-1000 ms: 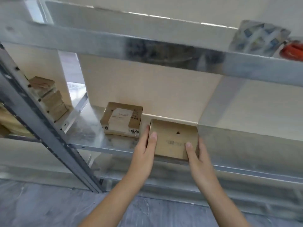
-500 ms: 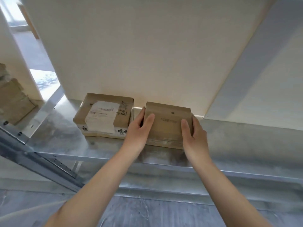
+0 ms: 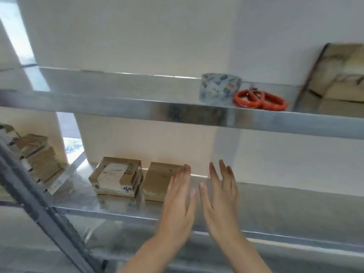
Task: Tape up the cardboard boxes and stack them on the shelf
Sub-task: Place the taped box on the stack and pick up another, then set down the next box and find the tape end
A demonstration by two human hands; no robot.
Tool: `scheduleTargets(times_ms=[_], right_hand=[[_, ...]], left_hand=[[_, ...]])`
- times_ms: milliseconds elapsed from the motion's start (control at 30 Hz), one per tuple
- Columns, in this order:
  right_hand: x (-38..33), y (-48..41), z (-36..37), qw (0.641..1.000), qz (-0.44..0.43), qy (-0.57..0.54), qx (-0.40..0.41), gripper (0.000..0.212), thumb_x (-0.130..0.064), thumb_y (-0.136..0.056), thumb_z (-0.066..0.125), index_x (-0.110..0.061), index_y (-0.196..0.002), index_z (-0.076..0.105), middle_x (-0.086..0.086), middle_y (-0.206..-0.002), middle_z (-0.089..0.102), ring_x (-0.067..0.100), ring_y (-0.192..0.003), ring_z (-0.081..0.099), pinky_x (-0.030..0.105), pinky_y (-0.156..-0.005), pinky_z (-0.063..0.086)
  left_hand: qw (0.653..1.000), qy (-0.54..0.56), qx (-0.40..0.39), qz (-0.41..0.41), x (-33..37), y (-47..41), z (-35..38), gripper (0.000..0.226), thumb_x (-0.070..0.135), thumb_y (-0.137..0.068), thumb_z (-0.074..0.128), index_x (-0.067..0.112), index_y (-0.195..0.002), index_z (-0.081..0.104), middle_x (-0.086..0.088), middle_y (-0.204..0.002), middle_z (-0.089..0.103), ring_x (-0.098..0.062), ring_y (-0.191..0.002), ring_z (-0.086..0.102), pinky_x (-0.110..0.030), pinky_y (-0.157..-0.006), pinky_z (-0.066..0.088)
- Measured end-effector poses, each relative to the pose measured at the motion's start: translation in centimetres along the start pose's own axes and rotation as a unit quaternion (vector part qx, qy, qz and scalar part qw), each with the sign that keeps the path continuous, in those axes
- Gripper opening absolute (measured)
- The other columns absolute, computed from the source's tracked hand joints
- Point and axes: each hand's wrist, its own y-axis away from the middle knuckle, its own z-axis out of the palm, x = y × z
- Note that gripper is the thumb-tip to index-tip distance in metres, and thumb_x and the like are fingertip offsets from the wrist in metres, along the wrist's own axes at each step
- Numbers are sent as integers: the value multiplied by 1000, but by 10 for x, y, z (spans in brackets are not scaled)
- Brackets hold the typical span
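Head, shelf [image 3: 275,205] holding labelled box [image 3: 116,176], plain box [image 3: 157,181]

Lower shelf [image 3: 285,209] lies open right of the plain box [image 3: 157,180]; labelled box [image 3: 116,176] just beside it blocks the left; upper shelf [image 3: 177,113] caps the opening overhead

a storeroom or packing area is suggested: bare metal shelving [image 3: 177,113] is set against a pale wall [image 3: 137,36], taped cardboard boxes [image 3: 116,176] are kept on it, a roll of packing tape [image 3: 220,89] and orange-handled scissors [image 3: 260,100] are laid on the upper shelf, and stacked cardboard [image 3: 39,154] is seen at the left.
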Motion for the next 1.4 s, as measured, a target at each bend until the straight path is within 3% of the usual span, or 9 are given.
scheduleTargets(times_ms=[100,267,400,767,933,1033,1167,1300,1400], right_hand=[[1,21,-69,998,-55,33,17,47,-48,-107,25,-52,-150,9,-22,-162,-15,-4,-145,-25,15,-113,-21],[4,46,-204,987,-122,44,93,55,-51,-103,14,-40,-157,16,-16,-166,-3,-1,-149,-17,28,-123,-2],[14,37,-301,978,-133,62,148,55,-44,-105,28,-33,-159,16,-13,-167,2,0,-150,-14,35,-125,0],[51,-54,-417,969,-86,90,211,65,-40,-106,36,-17,-160,10,-1,-168,7,14,-154,3,29,-123,7],[71,-107,-412,984,-35,88,148,65,-44,-106,33,-16,-160,9,1,-167,11,16,-153,7,32,-120,17],[75,-136,-402,983,-27,89,158,56,-40,-107,34,-16,-157,25,1,-163,26,16,-150,23,31,-115,29],[89,-168,-384,987,2,52,154,55,-37,-107,34,-15,-157,25,2,-164,24,18,-150,25,30,-114,32],[101,-183,-371,989,61,-44,131,58,-43,-106,31,-14,-156,25,6,-160,33,22,-144,36,30,-112,32],[96,-180,-369,979,96,-124,127,54,-44,-106,33,-16,-153,33,7,-150,48,25,-134,49,32,-104,40]], left_hand=[[998,-25,2,57,67,33,9,58,48,-103,17,30,-157,6,24,-162,3,7,-150,-1,-21,-123,-1],[987,-4,79,143,194,47,17,54,32,-104,32,30,-155,15,31,-160,6,9,-149,5,-14,-120,3],[972,-45,98,211,275,15,19,57,30,-103,30,27,-157,10,21,-163,4,6,-150,-2,-20,-123,-1],[917,-243,105,298,337,-104,5,64,37,-101,11,10,-160,8,-1,-168,4,-9,-154,-3,-37,-126,5],[930,-261,62,250,328,-166,26,71,47,-95,-4,12,-157,-11,1,-163,-18,-13,-153,-14,-32,-124,-9],[947,-245,30,208,322,-199,43,62,42,-106,7,14,-157,-16,2,-164,-22,-10,-151,-19,-30,-123,-11],[961,-195,-4,196,310,-228,62,63,48,-107,9,19,-158,-15,8,-164,-21,-5,-150,-20,-25,-122,-11],[994,5,-81,69,317,-234,71,72,58,-103,18,19,-160,-3,4,-168,-3,-9,-153,0,-23,-120,1],[980,159,-111,-36,330,-227,68,67,54,-105,23,15,-158,19,-1,-161,30,-16,-146,31,-27,-115,23]])
